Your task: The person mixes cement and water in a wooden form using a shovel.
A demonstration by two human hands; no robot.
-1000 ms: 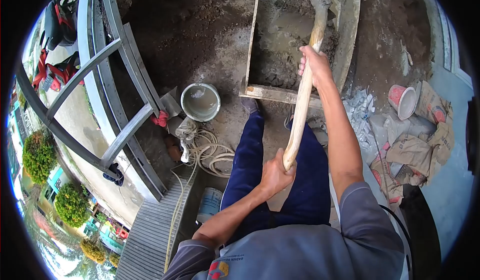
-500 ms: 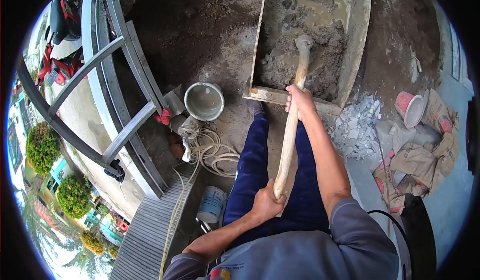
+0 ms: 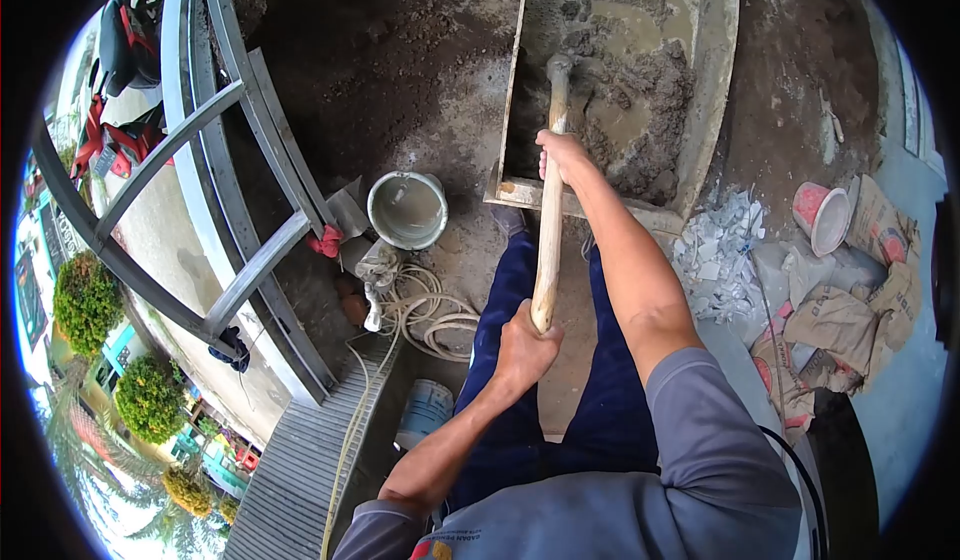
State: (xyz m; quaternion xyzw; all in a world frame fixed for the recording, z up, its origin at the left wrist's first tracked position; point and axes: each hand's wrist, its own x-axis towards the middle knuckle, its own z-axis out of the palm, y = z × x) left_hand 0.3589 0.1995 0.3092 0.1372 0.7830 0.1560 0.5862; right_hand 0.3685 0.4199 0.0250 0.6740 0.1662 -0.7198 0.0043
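Observation:
A long wooden handle runs up from my lap into a wooden trough of wet grey mortar. Near its lower end my left hand is wrapped round it. Higher up, by the trough's front board, my right hand grips the same handle. The tool's head lies at the left part of the mortar, and its blade is hidden in the mix.
Left of the trough stands a bucket of cloudy water, with a coiled hose below it. A metal frame leans at the left. White rubble, a red-and-white bucket and paper sacks lie at the right.
Both hands and the wooden handle have moved left and slightly up. The tool's head has shifted from the middle of the mortar towards the trough's left side.

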